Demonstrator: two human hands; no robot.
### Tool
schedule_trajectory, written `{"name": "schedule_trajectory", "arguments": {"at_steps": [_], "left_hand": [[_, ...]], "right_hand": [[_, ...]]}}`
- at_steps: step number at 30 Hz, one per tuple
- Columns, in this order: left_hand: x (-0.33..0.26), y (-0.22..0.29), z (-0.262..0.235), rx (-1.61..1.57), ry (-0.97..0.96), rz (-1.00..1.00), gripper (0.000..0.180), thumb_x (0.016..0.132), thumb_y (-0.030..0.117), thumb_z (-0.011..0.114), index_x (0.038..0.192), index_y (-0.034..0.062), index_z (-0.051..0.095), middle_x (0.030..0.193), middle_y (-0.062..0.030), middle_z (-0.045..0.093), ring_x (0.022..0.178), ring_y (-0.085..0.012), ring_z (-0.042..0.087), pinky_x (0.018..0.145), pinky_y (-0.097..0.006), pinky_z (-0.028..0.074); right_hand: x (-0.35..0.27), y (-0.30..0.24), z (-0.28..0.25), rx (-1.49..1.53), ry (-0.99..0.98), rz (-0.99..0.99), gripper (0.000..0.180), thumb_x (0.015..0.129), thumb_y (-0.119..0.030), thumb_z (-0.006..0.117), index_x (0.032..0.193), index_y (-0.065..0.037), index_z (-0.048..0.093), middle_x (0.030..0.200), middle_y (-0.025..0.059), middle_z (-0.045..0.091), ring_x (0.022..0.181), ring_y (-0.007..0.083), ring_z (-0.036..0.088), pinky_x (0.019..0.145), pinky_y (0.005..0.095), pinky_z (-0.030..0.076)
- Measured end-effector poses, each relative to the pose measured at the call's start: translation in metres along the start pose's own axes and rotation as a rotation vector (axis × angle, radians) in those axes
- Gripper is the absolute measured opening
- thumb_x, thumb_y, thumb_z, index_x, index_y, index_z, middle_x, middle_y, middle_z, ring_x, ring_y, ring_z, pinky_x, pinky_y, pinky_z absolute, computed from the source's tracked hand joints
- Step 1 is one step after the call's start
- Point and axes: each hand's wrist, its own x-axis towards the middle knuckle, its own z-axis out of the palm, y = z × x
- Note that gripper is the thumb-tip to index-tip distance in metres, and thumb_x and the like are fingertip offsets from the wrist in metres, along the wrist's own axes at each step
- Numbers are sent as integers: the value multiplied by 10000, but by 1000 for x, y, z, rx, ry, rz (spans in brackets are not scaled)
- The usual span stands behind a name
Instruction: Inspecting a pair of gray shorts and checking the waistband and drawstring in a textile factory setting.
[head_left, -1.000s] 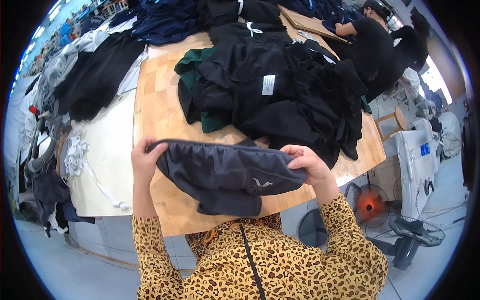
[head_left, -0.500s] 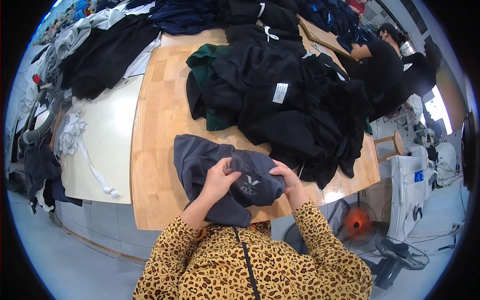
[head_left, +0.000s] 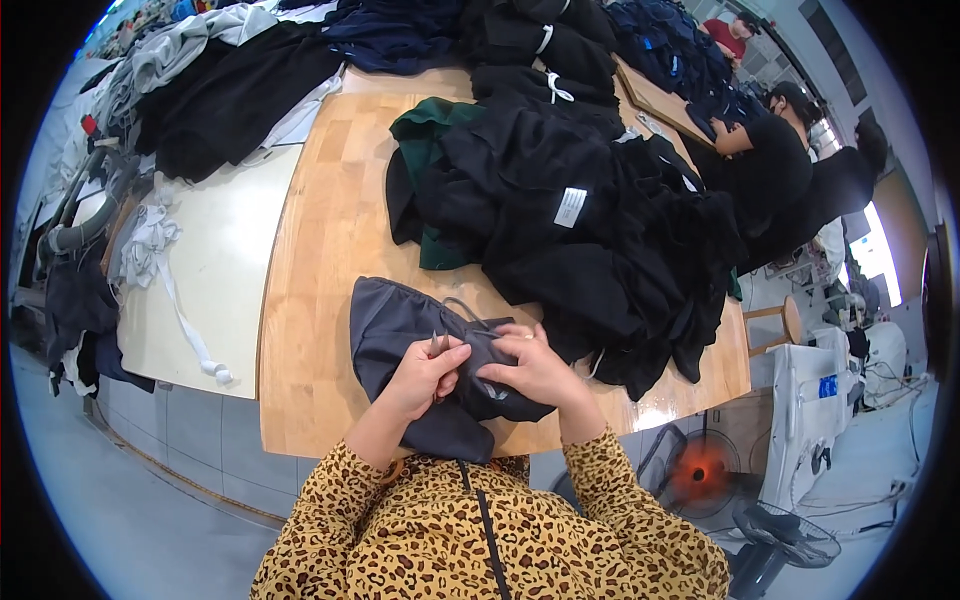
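Observation:
A dark grey garment (head_left: 385,325) lies bunched at the table's front edge, with a thin dark cord (head_left: 466,308) looping up from it. My left hand (head_left: 425,375) is closed over the garment; small pointed metal tips like thread snips (head_left: 438,344) stick out by its thumb and forefinger. Close by on the right, my right hand (head_left: 535,368) grips the garment's cloth beside the cord, thumb toward the left hand. Part of a pale print on the garment shows below the right thumb. The rest of the snips is hidden in the left hand.
A heap of black garments (head_left: 560,250) with a white label lies just beyond, over dark green cloth (head_left: 425,125). Tied black bundles (head_left: 545,90) sit farther back. A co-worker in black (head_left: 770,170) is at the far right. A standing fan (head_left: 785,535) is at lower right.
My right hand has moved left from the garment's right edge to its middle, near my left hand. The cord now stands up in a loop, and the print is mostly covered.

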Motion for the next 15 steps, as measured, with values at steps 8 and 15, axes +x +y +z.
{"name": "schedule_trajectory", "arguments": {"at_steps": [8,15], "left_hand": [[-1,5,3,2,123,-98,172,841,170,700,781,100,555,590,65,463,415,-22,356,377,-186,252],[-5,12,10,160,95,-105,168,831,164,721,793,96,573,608,69,473,435,-5,343,383,-168,232]], "right_hand": [[-7,2,24,476,159,-141,165,774,-166,711,840,-18,674,1285,92,532,1223,289,396,1027,399,292],[-14,16,33,294,296,-296,146,708,-114,747,789,-10,686,1219,64,610,1283,319,387,1037,414,301]]}}
